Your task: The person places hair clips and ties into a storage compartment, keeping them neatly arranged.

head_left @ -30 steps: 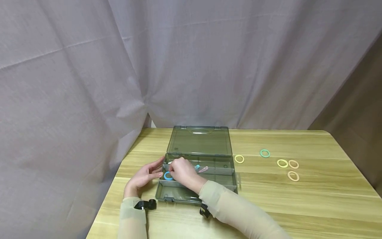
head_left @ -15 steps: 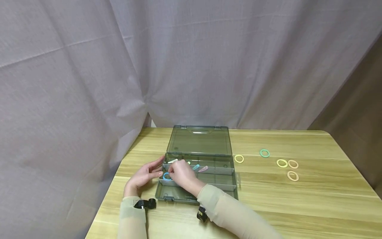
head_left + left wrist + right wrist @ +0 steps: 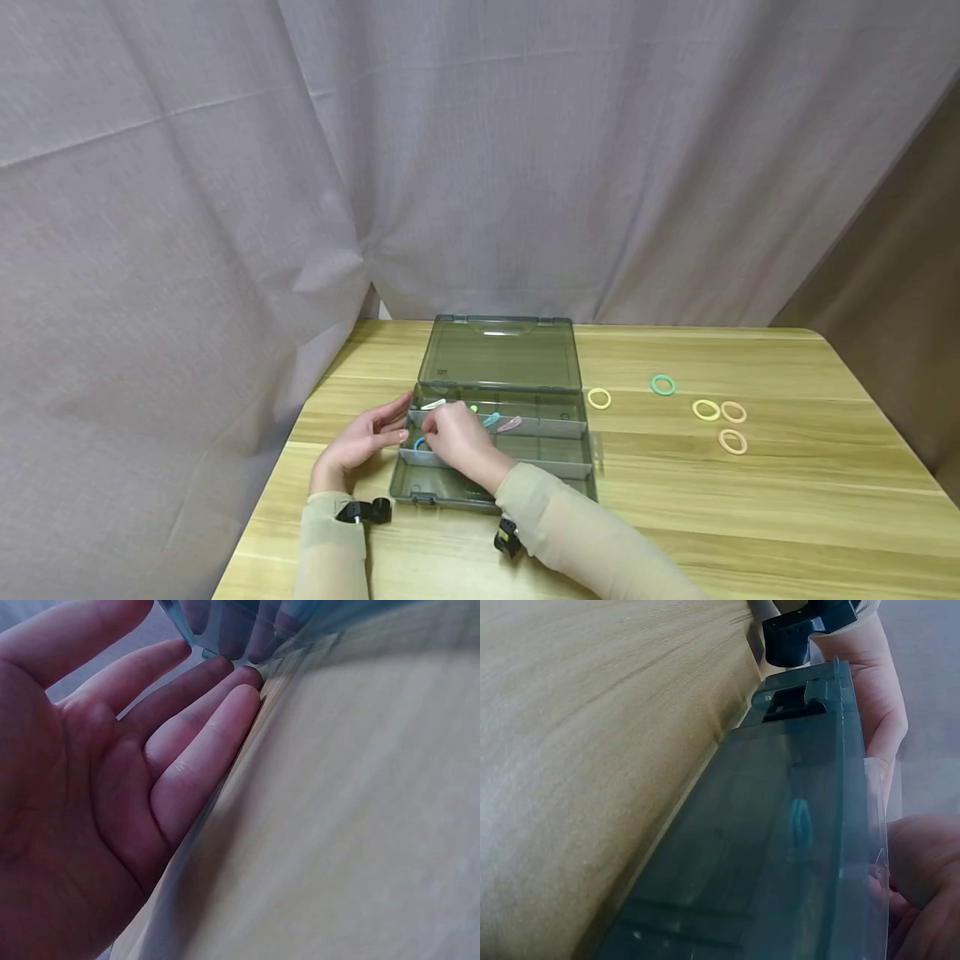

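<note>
A translucent dark green divider box (image 3: pixel 517 492) stands with its lid laid back on the table. A blue ring (image 3: pixel 420 443) shows low in its middle row at the left, partly hidden behind the front divider. My right hand (image 3: pixel 465 437) reaches over that row with curled fingers, fingertips right by the ring; I cannot tell whether they still pinch it. In the right wrist view, a blue loop (image 3: pixel 801 823) shows through the box wall, below the right hand (image 3: pixel 926 881). My left hand (image 3: pixel 363 439) rests at the box's left side, fingers extended and thumb by the rim.
White (image 3: pixel 432 404), teal (image 3: pixel 491 419) and pink (image 3: pixel 510 423) hair clips and a small green piece (image 3: pixel 473 408) lie toward the back of the box. To the right lie yellow rings (image 3: pixel 599 399), a green ring (image 3: pixel 663 385) and peach rings (image 3: pixel 732 442). A curtain (image 3: pixel 480 167) hangs behind.
The blue ring has sunk lower into the middle row, behind the divider. My right hand has shifted slightly left, uncovering the white clip and green piece. The left hand stays put.
</note>
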### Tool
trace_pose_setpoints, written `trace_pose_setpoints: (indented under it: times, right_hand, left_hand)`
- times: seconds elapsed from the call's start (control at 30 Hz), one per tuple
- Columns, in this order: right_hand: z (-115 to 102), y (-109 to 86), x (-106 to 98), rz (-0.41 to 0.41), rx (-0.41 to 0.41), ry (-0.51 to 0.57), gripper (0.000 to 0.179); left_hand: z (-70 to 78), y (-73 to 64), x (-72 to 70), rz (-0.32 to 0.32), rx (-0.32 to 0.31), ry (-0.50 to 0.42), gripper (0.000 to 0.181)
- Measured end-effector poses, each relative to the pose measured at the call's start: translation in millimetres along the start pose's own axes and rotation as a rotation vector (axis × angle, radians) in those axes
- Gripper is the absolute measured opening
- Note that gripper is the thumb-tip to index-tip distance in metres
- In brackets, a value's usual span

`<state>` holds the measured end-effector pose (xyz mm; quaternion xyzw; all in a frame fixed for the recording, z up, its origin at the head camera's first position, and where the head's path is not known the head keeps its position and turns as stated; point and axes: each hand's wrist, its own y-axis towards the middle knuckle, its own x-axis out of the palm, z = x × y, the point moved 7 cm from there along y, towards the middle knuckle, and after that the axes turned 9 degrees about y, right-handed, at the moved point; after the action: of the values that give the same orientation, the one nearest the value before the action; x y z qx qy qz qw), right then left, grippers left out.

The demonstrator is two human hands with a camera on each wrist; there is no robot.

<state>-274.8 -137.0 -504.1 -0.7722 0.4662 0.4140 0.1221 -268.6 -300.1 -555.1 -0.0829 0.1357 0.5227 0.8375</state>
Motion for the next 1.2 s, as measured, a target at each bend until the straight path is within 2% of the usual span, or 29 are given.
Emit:
trace_pose_setpoints:
  times: [0.43, 0.57, 0.97, 1.2]
  right_hand:
    - [0.7, 0.4, -1.1, -0.02, 0.014, 0.017, 0.011]
    - [0.2, 0.5, 0.0, -0.055, 0.019, 0.021, 0.011]
    - [6.1, 0.7, 5.6, -0.131, 0.02, 0.163, 0.014]
    - [8.8, -2.8, -10.1, -0.149, -0.021, 0.262, 0.014]
  left_hand:
    - [-0.9, -0.9, -0.9, 0.008, -0.014, 0.022, 0.075]
    - [-1.3, -0.6, -1.4, 0.009, -0.015, 0.014, 0.076]
    - [-1.0, -0.6, 0.4, -0.008, -0.002, 0.006, 0.075]
    - [-0.3, -1.0, -0.3, -0.003, 0.001, 0.007, 0.075]
